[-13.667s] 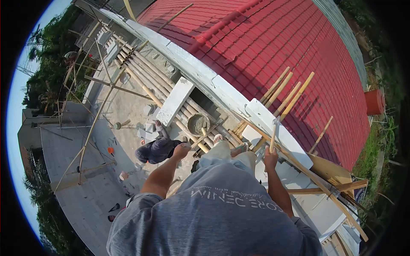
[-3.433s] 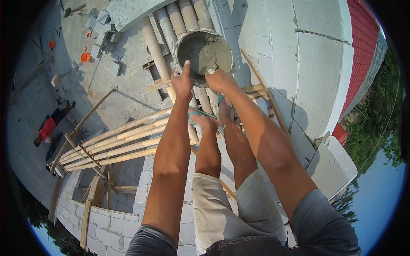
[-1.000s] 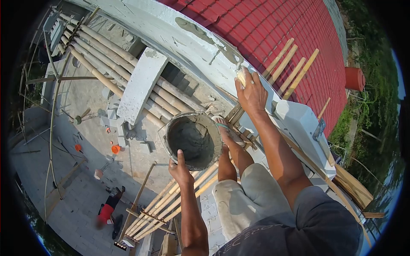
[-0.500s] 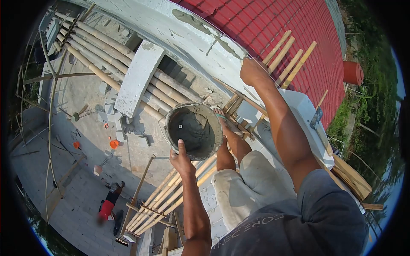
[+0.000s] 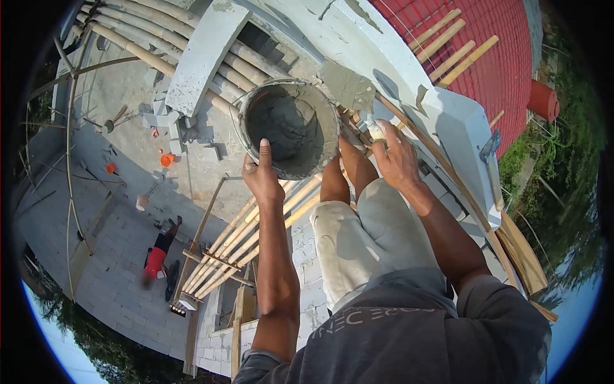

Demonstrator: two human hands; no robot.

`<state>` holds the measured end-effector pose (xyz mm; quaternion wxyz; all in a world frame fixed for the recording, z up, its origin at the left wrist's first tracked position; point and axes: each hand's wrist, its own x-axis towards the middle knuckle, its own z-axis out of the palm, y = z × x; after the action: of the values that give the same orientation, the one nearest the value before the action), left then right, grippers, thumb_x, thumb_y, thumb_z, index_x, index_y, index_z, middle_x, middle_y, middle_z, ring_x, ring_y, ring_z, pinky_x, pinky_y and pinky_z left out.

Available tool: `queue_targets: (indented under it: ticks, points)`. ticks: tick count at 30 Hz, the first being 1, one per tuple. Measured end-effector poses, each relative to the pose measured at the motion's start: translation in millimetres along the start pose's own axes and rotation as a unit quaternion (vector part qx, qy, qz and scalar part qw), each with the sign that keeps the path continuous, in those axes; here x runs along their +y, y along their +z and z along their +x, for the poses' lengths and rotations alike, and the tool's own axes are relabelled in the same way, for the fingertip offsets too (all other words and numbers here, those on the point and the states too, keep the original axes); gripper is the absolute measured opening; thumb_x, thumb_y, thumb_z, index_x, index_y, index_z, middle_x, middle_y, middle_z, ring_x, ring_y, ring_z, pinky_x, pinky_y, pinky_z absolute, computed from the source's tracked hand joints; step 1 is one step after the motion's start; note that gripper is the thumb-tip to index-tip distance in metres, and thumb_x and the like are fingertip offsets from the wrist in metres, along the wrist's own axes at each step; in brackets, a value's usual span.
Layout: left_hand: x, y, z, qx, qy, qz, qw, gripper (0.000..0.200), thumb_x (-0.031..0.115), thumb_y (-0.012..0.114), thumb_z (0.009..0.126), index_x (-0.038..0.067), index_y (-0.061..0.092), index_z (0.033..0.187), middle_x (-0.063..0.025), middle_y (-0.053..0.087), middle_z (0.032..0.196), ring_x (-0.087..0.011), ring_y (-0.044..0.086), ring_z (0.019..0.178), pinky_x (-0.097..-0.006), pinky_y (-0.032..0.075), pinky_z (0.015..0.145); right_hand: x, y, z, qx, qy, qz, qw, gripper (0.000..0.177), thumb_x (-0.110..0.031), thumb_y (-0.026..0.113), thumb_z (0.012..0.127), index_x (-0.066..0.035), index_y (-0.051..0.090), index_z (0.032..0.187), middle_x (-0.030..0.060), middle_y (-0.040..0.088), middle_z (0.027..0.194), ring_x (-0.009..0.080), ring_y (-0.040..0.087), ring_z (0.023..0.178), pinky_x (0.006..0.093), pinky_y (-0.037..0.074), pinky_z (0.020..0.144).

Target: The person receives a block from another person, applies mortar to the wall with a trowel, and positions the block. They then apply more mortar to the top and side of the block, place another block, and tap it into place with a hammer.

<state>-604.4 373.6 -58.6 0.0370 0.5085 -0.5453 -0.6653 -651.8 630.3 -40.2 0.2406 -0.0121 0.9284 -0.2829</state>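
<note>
My left hand (image 5: 263,178) grips the near rim of a round bucket (image 5: 330,121), its thumb over the edge. Wet grey mortar (image 5: 291,128) lies inside the bucket. Closed around the pale handle of a trowel (image 5: 348,86) is my right hand (image 5: 398,160). The trowel's broad flat blade is coated with grey mortar and sits just beyond the bucket's right rim. My legs show below the bucket, and the right foot area is partly hidden by it.
Bamboo poles (image 5: 144,51) with a white slab (image 5: 208,57) across them lie ahead. A white wall (image 5: 390,45) borders a red tiled roof (image 5: 492,32) at right. Far below on the left is a person in red (image 5: 155,259), near blocks and orange containers (image 5: 167,160).
My right hand has come back from the wall top toward the bucket, bringing the trowel into sight. My left hand still holds the bucket, which appears higher in view.
</note>
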Motion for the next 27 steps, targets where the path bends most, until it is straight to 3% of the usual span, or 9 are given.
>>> queue_targets:
  ticks: [6,8,10,13,16,17,21,24,27]
  points:
    - [16,23,-14,-0.059,0.111,0.096,0.987,0.028,0.023,0.069,0.096,-0.004,0.070,0.103,-0.0019,0.068,0.089,-0.0076,0.055,0.080,-0.0266,0.045,0.072,-27,40,42,-0.107,0.011,-0.102,0.989,0.041,-0.035,0.062,0.092,-0.006,0.061,0.122,0.0204,0.066,0.116,0.0431,0.065,0.100,0.0480,0.052,0.089]
    - [16,24,-8,-0.071,0.107,0.106,0.986,0.027,0.024,0.069,0.096,-0.003,0.070,0.103,-0.0012,0.068,0.086,-0.0070,0.053,0.079,-0.0262,0.045,0.071,-15,62,53,-0.100,-0.062,-0.056,0.991,0.043,-0.037,0.062,0.093,-0.004,0.063,0.121,0.0209,0.069,0.113,0.0406,0.066,0.103,0.0441,0.054,0.088]
    - [20,21,-4,-0.062,0.079,0.124,0.987,0.027,0.024,0.069,0.096,-0.002,0.070,0.102,-0.0007,0.066,0.085,-0.0069,0.052,0.078,-0.0253,0.044,0.071,-6,51,57,-0.188,-0.045,0.040,0.980,0.045,-0.040,0.062,0.094,-0.003,0.066,0.120,0.0214,0.069,0.113,0.0393,0.067,0.102,0.0411,0.054,0.087]
    - [17,19,8,-0.053,0.107,0.081,0.990,0.027,0.025,0.070,0.096,-0.002,0.070,0.101,0.0004,0.065,0.084,-0.0064,0.051,0.077,-0.0247,0.043,0.069,28,40,35,-0.076,-0.105,0.064,0.989,0.043,-0.039,0.069,0.090,-0.005,0.068,0.116,0.0199,0.070,0.110,0.0386,0.068,0.098,0.0418,0.054,0.086]
    - [16,25,6,-0.068,0.074,0.071,0.992,0.027,0.023,0.069,0.097,-0.003,0.070,0.103,-0.0004,0.066,0.086,-0.0070,0.052,0.078,-0.0248,0.043,0.071,49,47,19,-0.018,-0.074,0.010,0.997,0.039,-0.037,0.071,0.089,-0.005,0.069,0.112,0.0185,0.071,0.105,0.0372,0.069,0.095,0.0419,0.055,0.083]
    - [16,29,7,-0.073,0.093,0.068,0.991,0.026,0.023,0.068,0.097,-0.003,0.070,0.103,-0.0009,0.066,0.087,-0.0072,0.052,0.078,-0.0248,0.044,0.072,44,41,20,0.038,-0.129,0.033,0.990,0.035,-0.035,0.071,0.089,-0.006,0.069,0.107,0.0171,0.071,0.101,0.0372,0.069,0.091,0.0417,0.055,0.081]
    - [16,44,4,-0.063,0.104,0.050,0.991,0.025,0.021,0.068,0.097,-0.003,0.070,0.102,-0.0024,0.067,0.089,-0.0077,0.054,0.079,-0.0250,0.045,0.074,47,37,27,0.062,-0.174,0.065,0.981,0.033,-0.034,0.071,0.090,-0.004,0.068,0.104,0.0170,0.071,0.096,0.0361,0.069,0.086,0.0399,0.055,0.076]
    - [21,48,1,-0.070,0.076,0.034,0.994,0.025,0.021,0.068,0.097,-0.003,0.070,0.103,-0.0034,0.068,0.092,-0.0083,0.055,0.081,-0.0251,0.046,0.075,45,35,40,-0.025,-0.127,0.151,0.980,0.030,-0.030,0.069,0.092,-0.002,0.066,0.102,0.0125,0.068,0.082,0.0258,0.066,0.071,0.0354,0.052,0.067]
    - [17,51,1,-0.062,0.093,0.030,0.993,0.024,0.020,0.068,0.097,-0.004,0.070,0.103,-0.0035,0.068,0.092,-0.0083,0.055,0.082,-0.0251,0.046,0.075,35,23,33,-0.113,-0.010,0.330,0.937,0.023,-0.023,0.063,0.096,-0.001,0.064,0.101,0.0010,0.052,0.067,0.0045,0.047,0.057,0.0247,0.038,0.052]
